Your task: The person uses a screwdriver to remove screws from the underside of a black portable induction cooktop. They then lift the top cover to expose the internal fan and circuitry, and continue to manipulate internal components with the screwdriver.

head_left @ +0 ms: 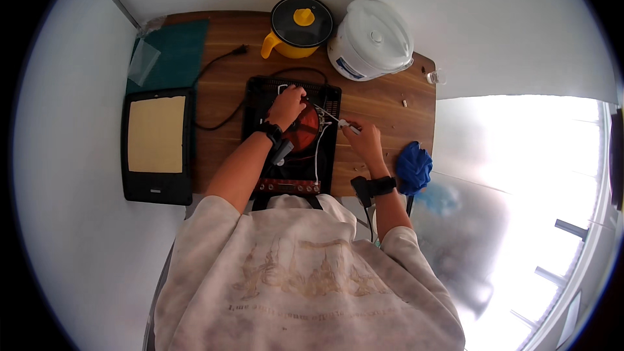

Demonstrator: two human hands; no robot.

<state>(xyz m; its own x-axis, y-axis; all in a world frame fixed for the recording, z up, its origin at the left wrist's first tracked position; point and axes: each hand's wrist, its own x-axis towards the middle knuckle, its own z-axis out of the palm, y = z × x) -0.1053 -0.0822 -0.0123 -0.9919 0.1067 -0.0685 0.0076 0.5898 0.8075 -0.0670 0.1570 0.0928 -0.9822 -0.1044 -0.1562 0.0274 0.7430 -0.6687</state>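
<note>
On the wooden table before me lies an opened induction cooker [328,159], its black housing showing a round copper-red coil [304,131] and a strip of parts along the near edge. My left hand [286,108] rests over the far left of the coil, fingers bent downward and pressed together; what they grip, if anything, is hidden. My right hand [366,142] is closed around a screwdriver [351,128] at the right of the housing. Its thin metal shaft slants left toward the coil's upper right edge. A white wire [317,159] runs down beside the coil.
A black-framed panel with a beige sheet [156,135] lies on the left. Behind stand a yellow pot with a dark lid [302,23] and a white lidded bucket [372,39]. A power plug [240,49], a blue cloth [414,168] and a small clear cup [435,77] lie around.
</note>
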